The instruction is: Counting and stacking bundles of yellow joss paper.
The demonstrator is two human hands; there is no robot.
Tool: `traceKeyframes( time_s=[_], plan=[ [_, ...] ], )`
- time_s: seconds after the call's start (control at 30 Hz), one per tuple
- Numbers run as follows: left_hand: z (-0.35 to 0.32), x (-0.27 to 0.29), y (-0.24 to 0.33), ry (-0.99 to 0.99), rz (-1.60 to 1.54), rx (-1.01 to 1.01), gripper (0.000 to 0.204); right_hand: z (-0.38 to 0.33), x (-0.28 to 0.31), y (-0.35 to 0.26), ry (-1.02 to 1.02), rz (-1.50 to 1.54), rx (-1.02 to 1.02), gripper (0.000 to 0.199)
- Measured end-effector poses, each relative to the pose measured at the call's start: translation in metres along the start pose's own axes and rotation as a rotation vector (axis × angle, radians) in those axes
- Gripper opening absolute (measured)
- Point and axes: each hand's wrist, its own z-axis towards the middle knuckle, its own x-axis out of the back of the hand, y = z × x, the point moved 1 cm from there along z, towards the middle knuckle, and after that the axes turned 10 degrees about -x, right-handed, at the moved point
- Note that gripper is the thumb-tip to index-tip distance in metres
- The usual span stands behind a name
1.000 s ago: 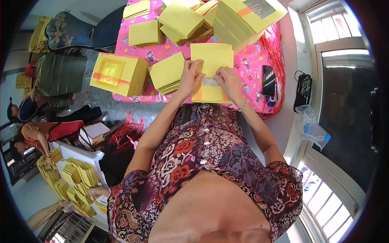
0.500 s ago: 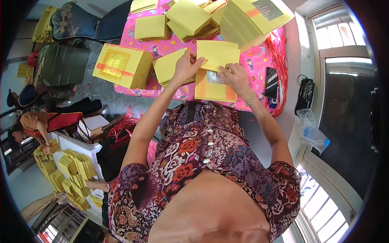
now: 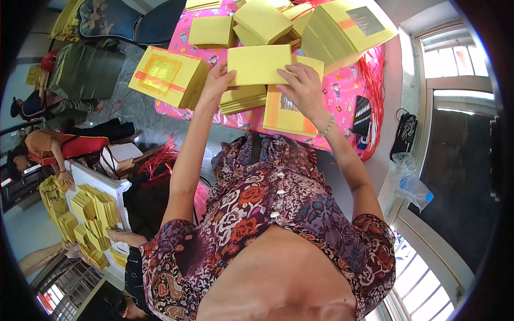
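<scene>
My left hand (image 3: 217,84) grips the left end of a folded yellow paper sheet (image 3: 258,63). At its right end, my right hand (image 3: 304,88) pinches the lower corner, fingers lying over the face. The folded sheet is held level above a pile of folded yellow papers (image 3: 243,101), partly covering it. Beneath my right hand lies a stack of yellow sheets (image 3: 292,124) with an orange band and a silver patch, partly hidden. Left of my left hand stands a thick block of yellow paper (image 3: 166,75) with a gold square and an orange band.
A pink patterned cloth (image 3: 249,122) covers the table. Farther back are folded yellow piles (image 3: 211,32) and a tall paper block (image 3: 348,32). Red strings (image 3: 372,80) hang over the right edge beside a phone (image 3: 362,113). At left, other people handle yellow papers on a white table (image 3: 80,176).
My hands have lifted the folded sheet off the flat stack and brought it leftward over the folded pile. The whole view has shifted slightly.
</scene>
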Motion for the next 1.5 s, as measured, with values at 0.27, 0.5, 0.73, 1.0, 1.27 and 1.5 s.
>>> traceKeyframes(
  time_s=[0.27, 0.5, 0.73, 1.0, 1.27, 1.5],
  plan=[
    [-0.005, 0.064, -0.075, 0.234, 0.044, 0.048, 0.041, 0.003, -0.075, -0.013, -0.375, -0.072, 0.068, 0.023],
    [-0.012, 0.064, -0.105, 0.280, 0.128, 0.181, 0.037, -0.009, -0.092, -0.023, -0.514, -0.119, 0.055, 0.011],
    [-0.010, 0.060, -0.124, 0.286, 0.226, 0.189, 0.034, -0.011, -0.102, -0.024, -0.642, -0.303, 0.052, 0.014],
    [-0.016, 0.054, -0.122, 0.179, 1.075, -0.085, 0.047, -0.013, -0.115, -0.026, -0.827, -0.431, 0.085, 0.021],
    [-0.037, 0.019, -0.103, -0.010, 1.242, -0.585, 0.033, -0.015, -0.117, -0.031, -0.858, -0.480, 0.083, 0.021],
    [-0.030, 0.016, -0.116, -0.063, 1.122, -0.368, 0.017, -0.012, -0.085, -0.023, -0.380, 0.056, 0.038, 0.015]
  ],
)
